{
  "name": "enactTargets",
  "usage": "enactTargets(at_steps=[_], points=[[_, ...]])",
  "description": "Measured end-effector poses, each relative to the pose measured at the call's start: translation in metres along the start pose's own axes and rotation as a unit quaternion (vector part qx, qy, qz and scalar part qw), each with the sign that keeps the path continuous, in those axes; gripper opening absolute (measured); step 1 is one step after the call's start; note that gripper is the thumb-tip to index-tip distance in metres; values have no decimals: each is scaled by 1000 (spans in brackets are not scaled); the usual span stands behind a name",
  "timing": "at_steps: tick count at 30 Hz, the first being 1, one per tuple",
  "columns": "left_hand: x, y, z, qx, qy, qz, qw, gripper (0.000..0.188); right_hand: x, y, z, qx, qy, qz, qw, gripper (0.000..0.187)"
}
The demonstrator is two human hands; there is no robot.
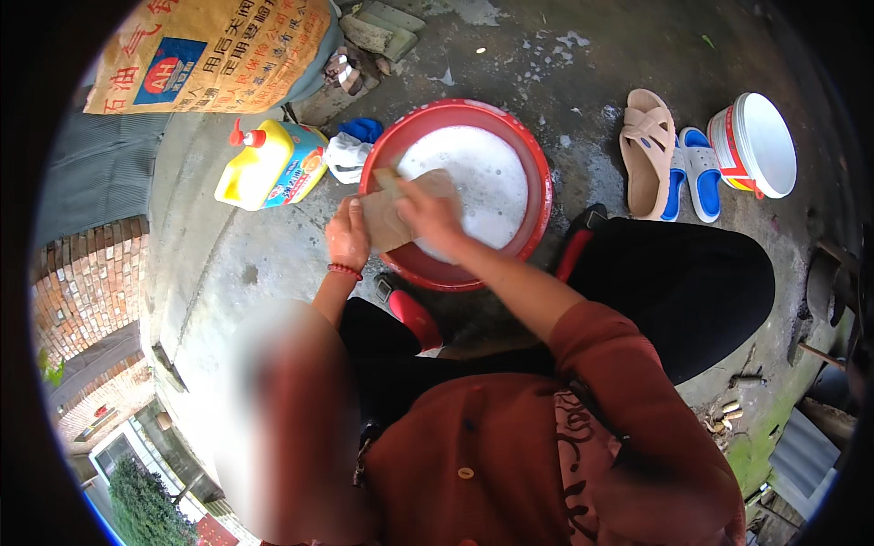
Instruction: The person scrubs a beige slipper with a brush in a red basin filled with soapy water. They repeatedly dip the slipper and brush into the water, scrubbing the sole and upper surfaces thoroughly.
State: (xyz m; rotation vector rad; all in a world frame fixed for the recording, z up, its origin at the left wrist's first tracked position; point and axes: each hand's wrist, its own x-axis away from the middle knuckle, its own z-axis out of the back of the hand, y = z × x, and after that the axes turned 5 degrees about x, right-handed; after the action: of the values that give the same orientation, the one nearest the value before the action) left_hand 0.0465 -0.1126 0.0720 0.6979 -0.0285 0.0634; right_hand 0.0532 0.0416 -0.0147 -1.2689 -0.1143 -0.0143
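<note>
Both hands grip a wet tan cloth [390, 218] over the left rim of a red basin [537, 164] of suds. Left hand [347, 238] fingers curl around its edge; right hand [428, 217] presses on top. It looks limp, soapy, slippery; bunched folds likely give the firmest hold.

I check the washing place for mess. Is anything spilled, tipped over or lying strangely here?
Yes. Soap foam is splashed on the concrete floor beyond the red basin. The white bucket lies on its side at the right, and the yellow detergent jug also lies flat. The hands hold a beige cloth over the basin.
</note>
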Motion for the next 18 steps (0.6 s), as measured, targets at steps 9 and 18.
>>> enactTargets(at_steps=[9,18], points=[[-1,-5,4,16,-27,-12,999,35,8,-44,-4,-51,2,68,996,43],[-11,-4,-4,49,-17,-46,998,34,-8,24,2,27,-10,-14,999,42]])
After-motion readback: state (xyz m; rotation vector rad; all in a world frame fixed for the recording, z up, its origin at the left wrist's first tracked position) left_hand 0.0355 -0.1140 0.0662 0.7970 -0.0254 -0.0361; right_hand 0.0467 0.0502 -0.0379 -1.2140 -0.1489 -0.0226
